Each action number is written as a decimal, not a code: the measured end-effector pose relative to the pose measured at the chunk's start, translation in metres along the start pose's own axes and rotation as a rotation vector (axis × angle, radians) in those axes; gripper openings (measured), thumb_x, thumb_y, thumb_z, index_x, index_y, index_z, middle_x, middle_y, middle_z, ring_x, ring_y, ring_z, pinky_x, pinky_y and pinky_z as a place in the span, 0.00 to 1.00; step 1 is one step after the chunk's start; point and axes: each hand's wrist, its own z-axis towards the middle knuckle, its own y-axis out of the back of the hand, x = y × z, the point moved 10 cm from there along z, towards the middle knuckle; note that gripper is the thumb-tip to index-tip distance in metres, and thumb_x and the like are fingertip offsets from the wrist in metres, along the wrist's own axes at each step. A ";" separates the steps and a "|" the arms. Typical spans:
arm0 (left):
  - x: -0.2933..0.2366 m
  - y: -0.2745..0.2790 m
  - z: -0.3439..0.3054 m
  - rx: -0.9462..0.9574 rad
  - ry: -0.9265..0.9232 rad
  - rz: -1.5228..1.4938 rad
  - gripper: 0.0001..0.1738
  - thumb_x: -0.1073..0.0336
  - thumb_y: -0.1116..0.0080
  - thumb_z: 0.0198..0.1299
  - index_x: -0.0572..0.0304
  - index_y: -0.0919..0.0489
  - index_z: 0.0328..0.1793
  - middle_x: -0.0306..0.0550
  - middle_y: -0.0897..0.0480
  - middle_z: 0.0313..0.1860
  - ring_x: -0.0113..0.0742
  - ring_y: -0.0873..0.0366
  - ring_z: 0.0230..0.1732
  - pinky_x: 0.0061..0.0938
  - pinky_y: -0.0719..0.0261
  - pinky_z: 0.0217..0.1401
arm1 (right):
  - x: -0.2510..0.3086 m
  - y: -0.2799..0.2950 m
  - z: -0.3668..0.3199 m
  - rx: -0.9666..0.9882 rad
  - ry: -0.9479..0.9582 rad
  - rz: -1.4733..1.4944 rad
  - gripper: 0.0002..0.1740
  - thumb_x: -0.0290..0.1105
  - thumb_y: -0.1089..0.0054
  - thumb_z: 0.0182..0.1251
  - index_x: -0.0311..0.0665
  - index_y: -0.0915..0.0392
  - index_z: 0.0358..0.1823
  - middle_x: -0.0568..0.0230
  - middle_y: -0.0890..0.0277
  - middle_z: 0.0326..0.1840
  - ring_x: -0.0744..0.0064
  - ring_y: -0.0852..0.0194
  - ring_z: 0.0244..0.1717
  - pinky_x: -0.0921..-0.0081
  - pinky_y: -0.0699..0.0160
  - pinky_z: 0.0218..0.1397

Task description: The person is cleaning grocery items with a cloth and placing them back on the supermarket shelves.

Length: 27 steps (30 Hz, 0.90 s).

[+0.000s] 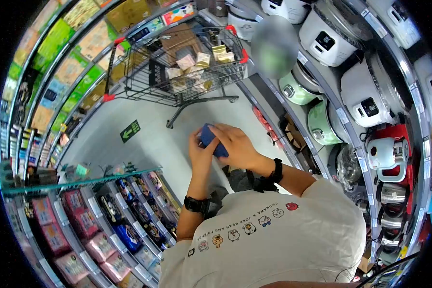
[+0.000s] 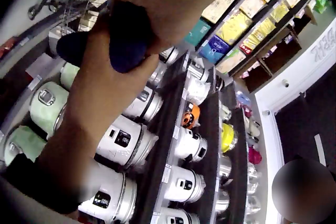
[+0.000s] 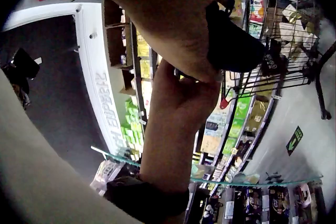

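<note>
A small dark blue object (image 1: 208, 136) is held between both hands in front of the body; what it is cannot be told. My left hand (image 1: 200, 152) grips its left side, with the thumb across the front. My right hand (image 1: 238, 146) holds it from the right, fingers bent over its top. In the left wrist view, the blue object (image 2: 125, 45) shows in two parts around the right hand (image 2: 102, 71). The right wrist view has the object (image 3: 233, 43) dark beside the near hand, with the left hand (image 3: 181, 95) below it.
Beyond the hands stands a wire cart (image 1: 177, 91) with red corners, holding small boxes and packets. Rice cookers (image 1: 321, 45) line the right shelves. Packaged goods (image 1: 57, 43) fill the left shelves, and a glass-edged display (image 1: 86, 180) stands at lower left.
</note>
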 end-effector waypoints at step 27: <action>0.049 0.056 0.376 0.546 0.215 0.238 0.20 0.64 0.45 0.61 0.63 0.29 0.58 0.47 0.19 0.39 0.33 0.21 0.36 0.25 0.23 0.39 | -0.226 -0.126 0.286 0.159 -0.482 0.081 0.25 0.32 0.35 0.42 0.43 0.29 0.47 0.52 0.21 0.31 0.47 0.21 0.34 0.57 0.23 0.38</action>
